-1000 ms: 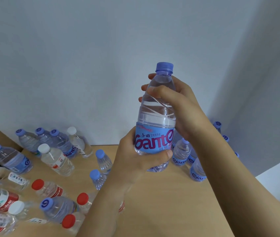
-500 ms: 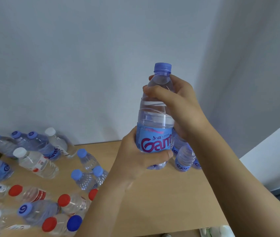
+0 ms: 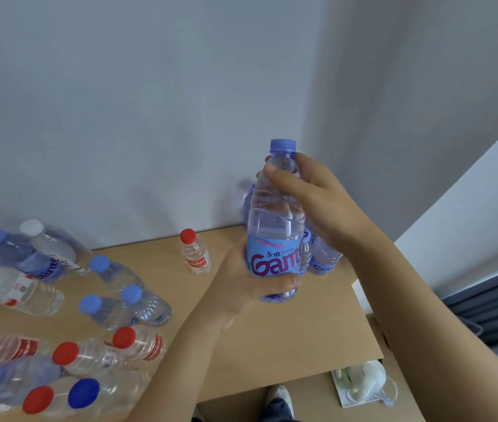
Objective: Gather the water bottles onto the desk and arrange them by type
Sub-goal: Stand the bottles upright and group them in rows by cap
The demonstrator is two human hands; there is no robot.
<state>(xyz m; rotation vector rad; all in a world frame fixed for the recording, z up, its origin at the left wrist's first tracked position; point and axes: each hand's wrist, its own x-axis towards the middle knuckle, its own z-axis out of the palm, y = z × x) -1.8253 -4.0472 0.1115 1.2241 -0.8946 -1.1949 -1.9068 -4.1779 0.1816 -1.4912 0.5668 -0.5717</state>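
Both your hands grip one blue-capped bottle point(image 3: 275, 220), upright above the counter point(image 3: 287, 339): your left hand point(image 3: 243, 278) wraps its label, your right hand point(image 3: 317, 199) its shoulder. Many bottles lie at left; a small red-capped bottle point(image 3: 195, 252) stands near the wall.

Red-capped bottles point(image 3: 124, 338): five, counting the small upright bottle point(image 3: 194, 254). Light-blue-capped bottles point(image 3: 132, 293): six clear, counting the held bottle point(image 3: 275, 214). More stand behind it, blurred, so their number is uncertain. White-capped bottles point(image 3: 31, 227): two. Dark-blue-capped bottle point(image 3: 84, 392): one. Hands: two, a left hand point(image 3: 241, 278) and a right hand point(image 3: 317, 202). Shoe point(image 3: 278, 394): one. Desk point(image 3: 287, 339): one.
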